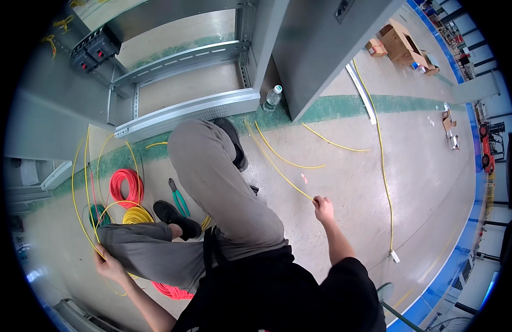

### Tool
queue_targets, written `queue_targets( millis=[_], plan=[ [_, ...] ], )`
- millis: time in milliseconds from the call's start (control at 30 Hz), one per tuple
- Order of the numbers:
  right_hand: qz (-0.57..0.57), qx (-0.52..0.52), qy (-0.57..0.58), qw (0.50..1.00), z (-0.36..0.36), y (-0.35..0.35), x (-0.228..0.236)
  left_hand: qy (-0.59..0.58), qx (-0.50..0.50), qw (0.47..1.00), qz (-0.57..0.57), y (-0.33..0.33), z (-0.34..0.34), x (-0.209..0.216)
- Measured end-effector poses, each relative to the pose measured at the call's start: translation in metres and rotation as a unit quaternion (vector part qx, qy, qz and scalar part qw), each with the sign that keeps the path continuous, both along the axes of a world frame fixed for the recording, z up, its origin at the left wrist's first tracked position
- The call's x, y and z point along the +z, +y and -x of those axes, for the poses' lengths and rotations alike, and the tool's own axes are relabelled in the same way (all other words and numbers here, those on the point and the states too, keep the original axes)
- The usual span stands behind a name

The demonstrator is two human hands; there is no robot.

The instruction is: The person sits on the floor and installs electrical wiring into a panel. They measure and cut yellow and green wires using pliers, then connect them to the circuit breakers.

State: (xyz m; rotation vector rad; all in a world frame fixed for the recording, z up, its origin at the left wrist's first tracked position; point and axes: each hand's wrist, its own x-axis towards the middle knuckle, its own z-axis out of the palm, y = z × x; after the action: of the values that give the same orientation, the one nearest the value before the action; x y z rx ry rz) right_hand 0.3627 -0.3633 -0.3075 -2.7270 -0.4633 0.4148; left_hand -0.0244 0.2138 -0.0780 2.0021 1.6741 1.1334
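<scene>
Right hand (323, 209) pinches a yellow wire (292, 183) running up-left over the floor. Left hand (109, 265), outside the left knee, grips looped yellow wires (75, 188). Red coil (119, 196), yellow coil (135, 216), dark green coil (103, 217) lie grouped by the left leg; green-handled cutters (182, 202) near the left shoe (184, 223). Curved yellow wire piece (283, 158) on floor ahead of right hand. Metal cabinet frame (189, 112) in front, capped clear bottle (272, 99) upright beside it. Open cardboard box (398, 47) upper right, red forklift (486, 146) at far right.

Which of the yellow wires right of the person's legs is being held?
The yellow wire pinched in the right hand, nearest the legs; the other wires there lie on the floor, untouched.
</scene>
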Motion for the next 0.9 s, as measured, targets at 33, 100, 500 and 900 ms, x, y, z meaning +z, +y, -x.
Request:
queue_targets(
  millis=[33, 100, 500, 900],
  plan=[
    [0.028, -0.006, 0.0, 1.0, -0.004, -0.005, -0.022, 0.011, -0.003, 1.0, 0.012, 0.001, 0.001, 0.002],
    [0.084, -0.016, 0.002, 0.996, -0.017, -0.009, -0.057, 0.036, -0.007, 0.999, 0.037, 0.001, 0.003, 0.005],
    [0.336, -0.08, 0.044, 0.938, -0.09, 0.0, -0.1, 0.114, -0.031, 0.992, 0.053, -0.002, 0.004, 0.008],
    [-0.238, -0.277, 0.07, 0.928, 0.002, 0.17, -0.085, 0.027, -0.082, 0.979, 0.186, -0.014, -0.073, 0.076]
  ],
)
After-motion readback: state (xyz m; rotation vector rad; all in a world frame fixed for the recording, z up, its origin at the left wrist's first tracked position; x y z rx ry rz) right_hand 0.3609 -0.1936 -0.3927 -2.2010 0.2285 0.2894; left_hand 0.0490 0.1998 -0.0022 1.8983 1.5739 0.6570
